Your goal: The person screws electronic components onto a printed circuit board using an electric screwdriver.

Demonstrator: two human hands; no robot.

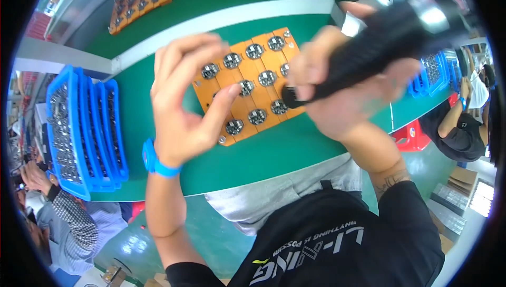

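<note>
An orange fixture board (269, 120) lies on the green bench, holding rows of small round circuit boards (267, 78). My right hand (350, 94) is wrapped round a thick black cylindrical tool (377, 41), which looks like an electric screwdriver. The tool slants down to the left, its dark tip over the right end of the fixture; whether it touches cannot be seen. My left hand (184, 113), with a blue wristband, hovers around the fixture's left end. Its thumb and fingers are spread, with nothing visible between them.
Stacked blue trays (79, 134) full of small parts stand at the bench's left. More blue trays (435, 73) are at the right. A second orange fixture (142, 2) with round boards lies beyond the pale divider (226, 17). Other people sit at both sides; a red stool (411, 136) is at right.
</note>
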